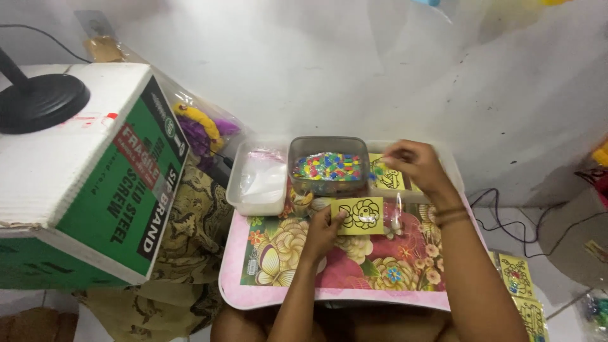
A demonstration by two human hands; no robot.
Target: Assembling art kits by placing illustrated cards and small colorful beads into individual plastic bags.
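My left hand (323, 229) pinches the left edge of a small yellow card (360, 215) printed with black flower outlines, held flat over a floral tray-table (278, 253). My right hand (411, 162) reaches past it with fingers curled over a shallow clear tray (451, 166) holding another yellow card (387, 178); whether it grips anything I cannot tell. A clear tub of small multicoloured beads (328, 166) stands just left of that hand. A thin clear sleeve (397, 212) hangs beside the held card.
A white lidded box (258, 183) sits left of the bead tub. A large white-and-green carton (95, 177) with a black lamp base (39, 101) stands at left. More yellow cards (519, 278) lie on the floor at right, near black cables (506, 215).
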